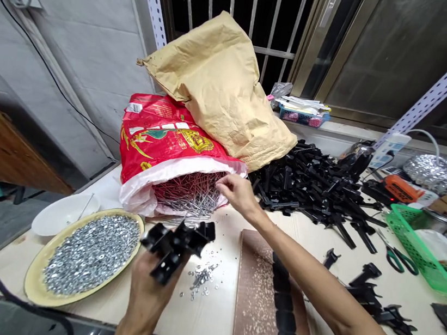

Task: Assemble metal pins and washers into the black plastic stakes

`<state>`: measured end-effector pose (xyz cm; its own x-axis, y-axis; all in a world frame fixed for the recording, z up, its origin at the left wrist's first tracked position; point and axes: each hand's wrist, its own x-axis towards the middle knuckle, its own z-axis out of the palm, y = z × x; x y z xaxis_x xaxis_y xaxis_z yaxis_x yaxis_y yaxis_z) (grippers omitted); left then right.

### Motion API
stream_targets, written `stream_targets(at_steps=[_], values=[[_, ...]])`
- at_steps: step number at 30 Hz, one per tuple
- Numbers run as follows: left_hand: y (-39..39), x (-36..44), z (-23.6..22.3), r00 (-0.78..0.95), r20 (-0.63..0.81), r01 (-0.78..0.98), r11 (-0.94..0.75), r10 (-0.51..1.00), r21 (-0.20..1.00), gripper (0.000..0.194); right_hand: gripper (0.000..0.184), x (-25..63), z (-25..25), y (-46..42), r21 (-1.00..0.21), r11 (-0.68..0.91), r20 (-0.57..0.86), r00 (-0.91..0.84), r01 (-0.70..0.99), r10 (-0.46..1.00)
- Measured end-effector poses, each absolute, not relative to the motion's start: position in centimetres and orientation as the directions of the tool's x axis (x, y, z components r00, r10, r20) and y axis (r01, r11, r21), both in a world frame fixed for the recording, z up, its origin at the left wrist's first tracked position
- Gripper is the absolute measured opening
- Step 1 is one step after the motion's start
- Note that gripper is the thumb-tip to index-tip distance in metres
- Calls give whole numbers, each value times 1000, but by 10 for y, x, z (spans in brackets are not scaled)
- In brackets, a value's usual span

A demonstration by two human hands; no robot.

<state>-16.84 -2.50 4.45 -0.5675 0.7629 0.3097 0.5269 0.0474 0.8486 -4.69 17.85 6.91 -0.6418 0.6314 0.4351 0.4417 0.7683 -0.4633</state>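
- L hand (pixel 152 284) is in front of the red bag (pixel 162 132), w/ fingers curled round a bunch of black pcs (pixel 176 243); the fingertips are mostly hid, so can't tell each one.
- R hand (pixel 237 191) is at the open mouth of the red bag, near the right edge. Its fingers are bent, tips close to the thumb; can't tell if they pinch a rod.
- Thin rods (pixel 187 190), red & silver, lie in the mouth of the red bag.
- Big paper sack (pixel 227 80) leans on top of the red bag.
- Black pile (pixel 312 184) is to the right of the red bag.
- Round tray (pixel 32 274) full of tiny metal rings (pixel 92 254) is front-left of the red bag, w/ a white bowl (pixel 45 221) btwn them.
- A few loose rings (pixel 203 277) are in front of the red bag.
- Brown board (pixel 247 302) w/ black squares (pixel 284 313) is front-right of the red bag.
- Scissors (pixel 401 259) & green basket (pixel 422 248) are far right of the red bag.
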Motion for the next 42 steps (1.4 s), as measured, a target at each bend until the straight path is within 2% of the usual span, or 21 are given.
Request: stream_targets(at_steps=[3, 5, 8, 12, 16, 18, 20, 22, 24, 29, 33, 35, 37, 38, 40, 42], values=[[-31, -173, 42, -496, 416, 682, 46, 762, 730, 20, 19, -60, 34, 188, -327, 758, 320, -688, 565, 651], [-31, -175, 43, -435, 485, 770, 34, 759, 637, 20, 18, -70, 20, 189, -260, 784, 304, -722, 564, 621], [-26, -173, 47, -377, 508, 810, 10, 775, 586, 21, 18, -86, 11, 191, -135, 849, 272, -805, 511, 528], [-15, -168, 49, -425, 400, 746, 64, 812, 663, 23, 20, -96, 9, 197, -24, 902, 260, -868, 432, 423], [-3, -168, 48, -496, 266, 633, 134, 827, 763, 26, 26, -81, 21, 202, 29, 915, 302, -876, 403, 377], [3, -170, 49, -516, 224, 613, 174, 827, 771, 26, 28, -64, 37, 201, 11, 901, 404, -826, 435, 393], [8, -172, 50, -534, 172, 607, 234, 828, 759, 24, 29, -44, 57, 196, -57, 898, 555, -734, 436, 391], [14, -175, 51, -545, 131, 611, 286, 828, 738, 23, 25, -24, 79, 187, -97, 927, 672, -663, 363, 330], [20, -175, 52, -534, 117, 624, 298, 837, 722, 22, 21, -8, 101, 176, -38, 961, 709, -670, 275, 220], [30, -166, 59, -423, 156, 679, 198, 893, 707, 25, 25, 5, 138, 148, 232, 963, 586, -810, 139, -24], [37, -156, 64, -383, 163, 696, 168, 909, 698, 20, 29, 4, 156, 130, 286, 956, 452, -889, 60, -79], [41, -152, 66, -354, 167, 649, 113, 920, 752, 19, 27, 9, 164, 125, 247, 969, 424, -900, 3, -105], [44, -147, 68, -336, 140, 517, 58, 931, 854, 23, 23, 18, 167, 124, 122, 992, 504, -861, -11, -71], [45, -145, 69, -334, 113, 418, 40, 936, 908, 27, 27, 23, 167, 124, 17, 1000, 580, -814, 15, 3], [44, -140, 73, -314, 48, 204, 18, 948, 979, 36, 49, 33, 159, 127, -275, 958, 694, -671, 86, 259], [44, -135, 77, -276, 25, 55, -11, 961, 998, 45, 67, 39, 142, 129, -596, 798, 612, -595, 86, 521]])
